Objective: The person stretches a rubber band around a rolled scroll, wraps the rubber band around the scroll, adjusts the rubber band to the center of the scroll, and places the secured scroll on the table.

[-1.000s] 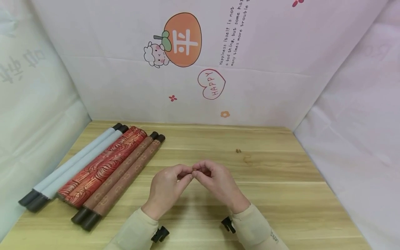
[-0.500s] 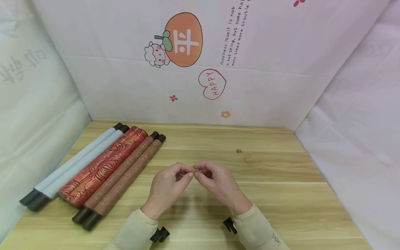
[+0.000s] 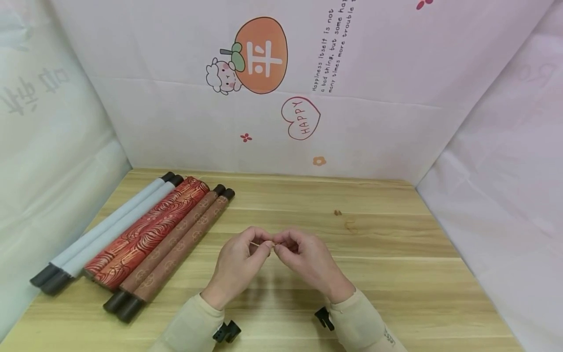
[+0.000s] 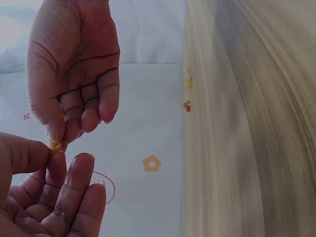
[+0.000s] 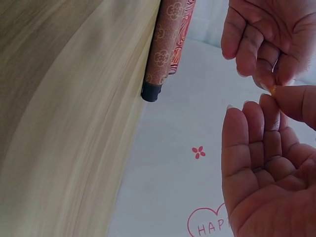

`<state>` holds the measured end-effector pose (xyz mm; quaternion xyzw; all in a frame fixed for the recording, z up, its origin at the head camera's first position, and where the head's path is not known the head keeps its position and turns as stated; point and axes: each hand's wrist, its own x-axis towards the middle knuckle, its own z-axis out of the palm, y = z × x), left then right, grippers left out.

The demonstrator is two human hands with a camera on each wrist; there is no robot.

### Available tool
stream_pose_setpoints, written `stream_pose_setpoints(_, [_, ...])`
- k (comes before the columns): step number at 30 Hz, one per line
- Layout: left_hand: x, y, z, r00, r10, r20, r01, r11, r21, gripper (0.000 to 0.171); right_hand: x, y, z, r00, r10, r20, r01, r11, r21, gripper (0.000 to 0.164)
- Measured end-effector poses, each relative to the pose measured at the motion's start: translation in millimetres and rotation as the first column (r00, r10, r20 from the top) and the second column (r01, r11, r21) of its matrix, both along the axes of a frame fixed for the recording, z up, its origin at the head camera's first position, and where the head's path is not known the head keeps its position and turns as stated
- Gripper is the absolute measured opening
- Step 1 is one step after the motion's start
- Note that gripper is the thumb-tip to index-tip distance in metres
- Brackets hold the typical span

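Note:
In front of the person, above the table, both hands meet at their fingertips. Between thumb and index finger, the left hand (image 3: 237,264) pinches a small yellow-orange piece of thin cord (image 4: 56,146), bunched up where the fingertips meet. The right hand (image 3: 310,256) pinches the same bit from the other side, its thumb and index finger right against the left ones. A thin pale strand (image 3: 255,244) shows inside the curve of the left hand. In the right wrist view only a speck of the orange cord (image 5: 273,91) shows; fingers hide the rest.
On the wooden table (image 3: 396,283) at right lie a loose yellow-orange cord (image 3: 350,225) and small brown bits (image 3: 337,212). At left lie paired rolls: pale blue (image 3: 114,220), red patterned (image 3: 149,230) and brown (image 3: 180,244). White printed cloth (image 3: 369,132) walls the back and sides.
Both hands stay almost in place, fingertips shifting slightly on the small cord. The strand inside the left hand's curve shows more plainly now. The rolls and loose bits rest as before.

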<state>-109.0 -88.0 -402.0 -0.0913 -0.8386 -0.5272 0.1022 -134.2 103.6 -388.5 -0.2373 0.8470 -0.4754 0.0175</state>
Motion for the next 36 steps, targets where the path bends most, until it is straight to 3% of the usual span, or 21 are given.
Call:
stream_pose_setpoints(7, [-1.0,-0.8,-1.8,1.000,-0.022,-0.012,0.021,0.997,-0.074,0.015,0.3,-0.2,1.6,0.998,-0.048,0.028,0.048,0.999,-0.016,0.012])
stream_pose_setpoints(14, [-0.9,-1.0,-3.7,0.999,-0.003,-0.033,-0.003,0.987,-0.158,0.012,1.8,-1.5,2.5,0.998,-0.057,0.038,0.060,0.995,-0.075,0.014])
stream_pose_setpoints(17, [-0.6,-1.3,-3.0,1.000,0.004,0.001,-0.004,0.992,-0.128,0.011,3.0,-1.5,3.6,0.997,-0.064,0.054,0.068,0.994,-0.081,0.017])
stream_pose_setpoints(21, [-0.9,-1.1,-1.6,0.997,-0.015,0.078,0.014,1.000,0.017,0.009,3.4,-1.9,3.6,0.997,-0.055,0.059,0.059,0.996,-0.072,0.018])
stream_pose_setpoints(24, [-1.2,-0.3,-0.1,0.993,-0.058,0.098,0.043,0.988,0.149,0.007,3.3,-2.2,2.6,0.998,-0.027,0.059,0.031,0.997,-0.065,0.019])
stream_pose_setpoints(27, [-1.3,0.2,1.0,0.992,-0.088,0.088,0.068,0.975,0.209,0.008,3.4,-2.8,1.6,0.998,-0.009,0.058,0.012,0.999,-0.049,0.020])
stream_pose_setpoints(31, [-1.4,-0.3,1.4,0.994,-0.086,0.073,0.070,0.977,0.200,0.013,3.4,-3.6,0.3,0.998,-0.018,0.062,0.020,0.999,-0.041,0.019])
stream_pose_setpoints(36, [-2.3,-1.5,1.2,0.997,-0.062,0.037,0.058,0.993,0.100,0.020,4.0,-3.7,0.6,0.997,-0.044,0.067,0.048,0.998,-0.050,0.017])
